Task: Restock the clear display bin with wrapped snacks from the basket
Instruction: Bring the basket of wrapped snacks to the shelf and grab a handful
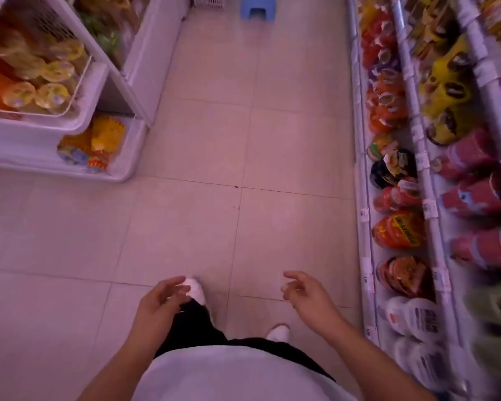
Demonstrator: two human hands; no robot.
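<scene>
- Down at the bottom, the left hand [159, 299] hangs over the tiled floor [243, 140], its grip loose, fingers apart and holding nothing.
- Likewise the right hand [304, 293] is held out with its fingers lightly curled and its grip empty.
- At upper left, a clear bin [78, 82] on a white rack [41, 134] holds yellow wrapped snacks [52, 94].
- Along the right, shelves [428, 180] carry rows of packets.
- At the top stands a blue stool [256, 7].

Motion blur smears the packets on the shelves [434, 169], labels unreadable. The blue stool [256, 7] and white basket [209, 1] are cut off by the top edge.
</scene>
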